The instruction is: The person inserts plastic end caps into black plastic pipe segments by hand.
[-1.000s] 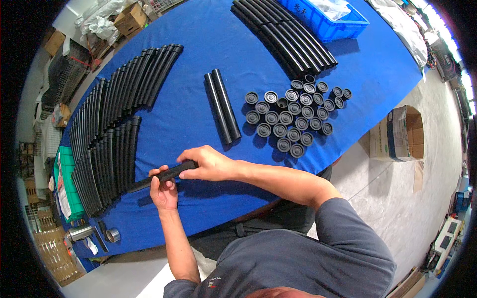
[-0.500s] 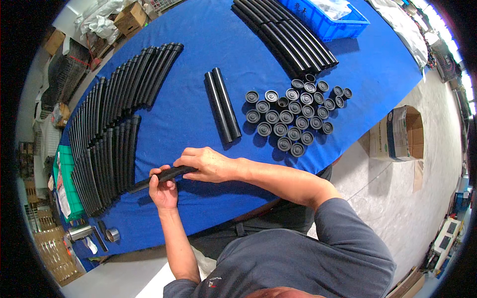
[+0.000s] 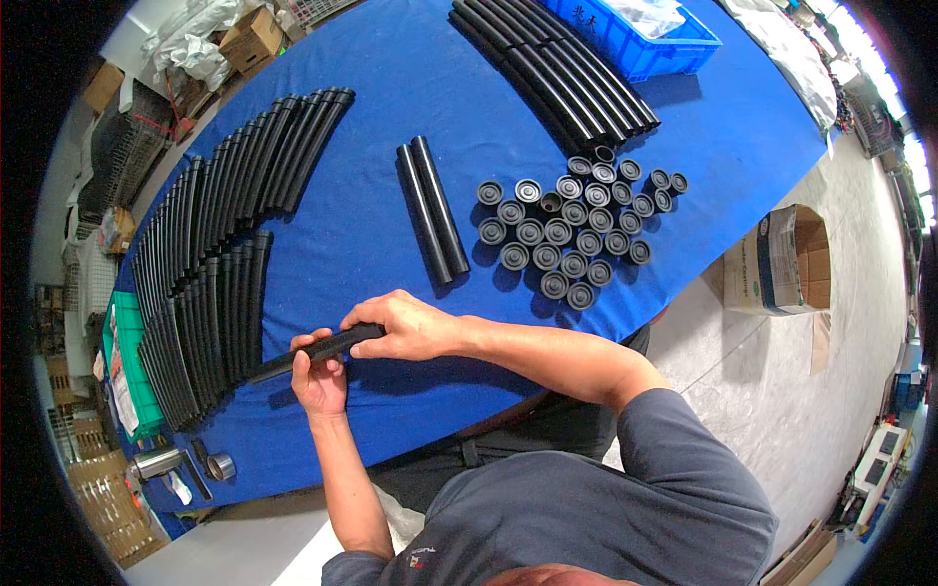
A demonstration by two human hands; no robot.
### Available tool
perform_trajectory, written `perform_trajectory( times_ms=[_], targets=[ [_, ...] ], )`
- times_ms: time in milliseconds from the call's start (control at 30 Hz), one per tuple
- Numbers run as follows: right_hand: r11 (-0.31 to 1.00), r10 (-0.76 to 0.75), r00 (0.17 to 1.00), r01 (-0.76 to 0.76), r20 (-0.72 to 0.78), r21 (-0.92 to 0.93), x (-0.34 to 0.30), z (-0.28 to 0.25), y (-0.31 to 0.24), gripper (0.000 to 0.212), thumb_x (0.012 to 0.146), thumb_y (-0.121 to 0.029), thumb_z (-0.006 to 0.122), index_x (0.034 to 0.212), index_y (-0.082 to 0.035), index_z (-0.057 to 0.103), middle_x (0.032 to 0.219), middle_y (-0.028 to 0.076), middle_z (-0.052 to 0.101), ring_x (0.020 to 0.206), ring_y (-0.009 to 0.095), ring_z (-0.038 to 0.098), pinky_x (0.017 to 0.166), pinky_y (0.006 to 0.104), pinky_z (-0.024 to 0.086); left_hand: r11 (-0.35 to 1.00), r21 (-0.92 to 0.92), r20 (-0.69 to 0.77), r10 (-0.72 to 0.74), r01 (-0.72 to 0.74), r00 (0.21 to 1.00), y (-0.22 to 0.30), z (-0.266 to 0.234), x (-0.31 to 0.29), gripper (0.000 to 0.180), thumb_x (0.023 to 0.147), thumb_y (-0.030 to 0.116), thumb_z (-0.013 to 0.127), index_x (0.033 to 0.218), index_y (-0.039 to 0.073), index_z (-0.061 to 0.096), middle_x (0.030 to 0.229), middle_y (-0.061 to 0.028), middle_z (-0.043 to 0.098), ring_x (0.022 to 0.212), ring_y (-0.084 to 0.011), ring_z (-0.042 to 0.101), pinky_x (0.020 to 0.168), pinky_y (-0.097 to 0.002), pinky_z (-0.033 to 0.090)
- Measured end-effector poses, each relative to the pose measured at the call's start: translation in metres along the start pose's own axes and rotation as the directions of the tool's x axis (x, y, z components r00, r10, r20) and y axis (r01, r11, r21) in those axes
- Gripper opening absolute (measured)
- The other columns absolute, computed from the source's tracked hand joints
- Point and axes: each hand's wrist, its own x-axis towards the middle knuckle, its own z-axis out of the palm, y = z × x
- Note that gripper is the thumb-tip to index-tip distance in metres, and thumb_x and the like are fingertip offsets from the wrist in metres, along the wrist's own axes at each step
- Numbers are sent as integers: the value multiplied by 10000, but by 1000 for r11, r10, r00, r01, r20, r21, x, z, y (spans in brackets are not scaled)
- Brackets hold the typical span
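A black tube (image 3: 334, 345) is held slanting above the near left part of the blue-covered table. My left hand (image 3: 319, 383) is closed around its middle from below, thumb and fingers on either side. With curled fingers my right hand (image 3: 410, 327) grips its right end, partly hiding that end. The tube's lower left end comes close to the lower row of black tubes (image 3: 227, 313). Two plain black tubes (image 3: 433, 210) lie side by side beyond my hands. Right of them stand several round black caps (image 3: 558, 231) with ringed tops, loosely grouped.
An upper row of black tubes (image 3: 264, 161) fans across the left side. More tubes (image 3: 557, 73) are stacked at the back beside a blue crate (image 3: 674, 57). A green crate (image 3: 147, 396) and a tape roll (image 3: 223, 467) sit at the left. A cardboard box (image 3: 782, 264) stands on the floor.
My right hand's fingers have curled more closely around the tube's right end. My left hand still holds the tube. The whole view has shifted slightly.
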Motion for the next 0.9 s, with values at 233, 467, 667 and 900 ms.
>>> perform_trajectory(
  times_ms=[233,467,667,900],
  targets=[
    [943,-249,965,225,-75,-244,-4,2,3,417,824,-195,728,1174,-15,590,918,158,594,864,353,633,713,425,515,998,-43,14,-46,46,999,0,6,1,252,973,208,585,1154,34,587,1190,-252,623,696,-218,643,593,-298,574],
    [940,-283,943,237,-173,-243,-2,0,-3,362,860,-212,706,1137,8,627,866,158,640,768,333,654,680,430,514,1000,-16,16,-19,19,1000,0,2,1,242,981,187,557,1154,20,580,1199,-267,616,680,-206,645,568,-302,575],
    [919,307,943,-329,131,218,2,-8,-16,365,845,-233,709,1114,5,640,854,173,637,779,359,650,696,452,519,999,2,34,-32,32,999,3,0,0,234,978,178,555,1150,22,580,1194,-262,620,673,-209,648,562,-296,582],
    [994,-97,993,93,-66,-63,0,-1,-3,360,854,-179,702,1155,-2,616,866,151,630,749,301,647,652,411,514,1000,-6,-3,-26,26,1000,1,7,-1,245,968,202,587,1141,29,577,1189,-250,625,671,-208,655,553,-290,583]
  ],
)
